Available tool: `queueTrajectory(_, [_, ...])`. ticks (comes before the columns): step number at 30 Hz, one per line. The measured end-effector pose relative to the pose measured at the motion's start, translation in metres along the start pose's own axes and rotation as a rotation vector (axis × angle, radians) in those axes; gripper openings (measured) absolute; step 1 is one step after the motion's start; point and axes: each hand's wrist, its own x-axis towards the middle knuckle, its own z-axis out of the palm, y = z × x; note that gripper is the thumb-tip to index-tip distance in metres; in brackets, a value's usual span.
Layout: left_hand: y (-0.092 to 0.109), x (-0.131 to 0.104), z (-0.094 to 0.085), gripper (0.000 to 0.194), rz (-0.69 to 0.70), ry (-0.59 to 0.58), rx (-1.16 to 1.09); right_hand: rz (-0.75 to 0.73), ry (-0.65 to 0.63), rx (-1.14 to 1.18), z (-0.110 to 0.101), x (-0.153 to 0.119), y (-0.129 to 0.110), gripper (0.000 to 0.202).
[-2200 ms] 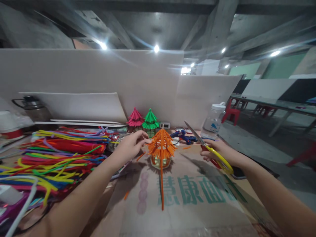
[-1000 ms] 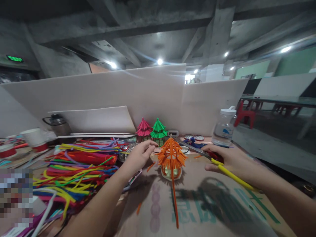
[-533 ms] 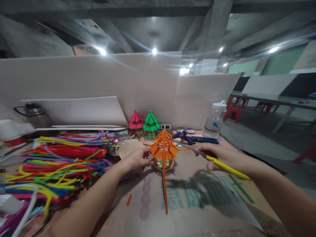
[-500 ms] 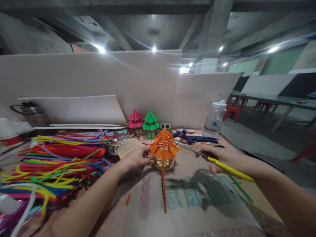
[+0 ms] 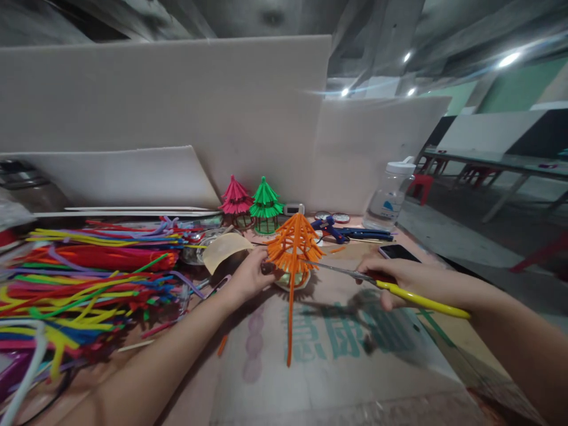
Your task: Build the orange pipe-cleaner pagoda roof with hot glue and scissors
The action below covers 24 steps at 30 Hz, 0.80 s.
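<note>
In the middle of the head view stands a small hut model (image 5: 306, 242) with a layered roof of orange pipe cleaners on a pale round base. One long orange pipe cleaner (image 5: 290, 331) hangs from the roof down over the front. My left hand (image 5: 252, 275) grips the model's left side, its fingertips partly hidden there. My right hand (image 5: 394, 275) is closed round scissors with yellow handles (image 5: 421, 302). The blades point left, and their tips meet the lower roof beside the long strand; whether they touch it I cannot tell.
Many coloured pipe cleaners (image 5: 89, 284) cover the left side. Pink (image 5: 235, 198) and green (image 5: 265, 204) hut models stand behind, near a blue glue gun (image 5: 332, 229). A water bottle (image 5: 388, 198) and a phone (image 5: 398, 253) are on the right. An orange scrap (image 5: 222, 345) lies in front.
The view has tipped downward and shifted slightly. The scissor tips have moved from the upper roof to its lower edge. My left hand stays at the model.
</note>
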Motion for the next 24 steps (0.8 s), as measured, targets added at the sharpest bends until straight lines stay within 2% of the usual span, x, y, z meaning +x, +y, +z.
queueTrajectory(3, [0.005,0.001,-0.005,0.035,-0.012,-0.003,0.042,-0.003,-0.074,0.01,-0.001,0.002,-0.002,0.043])
queueTrajectory(9, [0.014,0.0,-0.014,0.028,0.013,-0.035,0.119,-0.03,-0.132,0.043,-0.007,0.003,0.001,0.045])
queueTrajectory(12, [0.015,0.0,-0.014,0.024,0.01,-0.031,0.141,0.037,-0.162,0.089,-0.012,0.0,0.0,0.038])
queueTrajectory(15, [0.014,0.0,-0.013,0.023,0.0,-0.022,0.177,0.075,-0.133,0.144,-0.017,-0.002,0.002,0.041])
queueTrajectory(19, [0.014,0.0,-0.013,0.022,-0.009,-0.033,0.153,-0.016,-0.061,0.075,-0.015,0.001,0.012,0.055])
queueTrajectory(24, [0.015,0.0,-0.011,0.024,0.022,-0.024,0.15,-0.054,-0.074,0.102,-0.008,0.006,0.017,0.056])
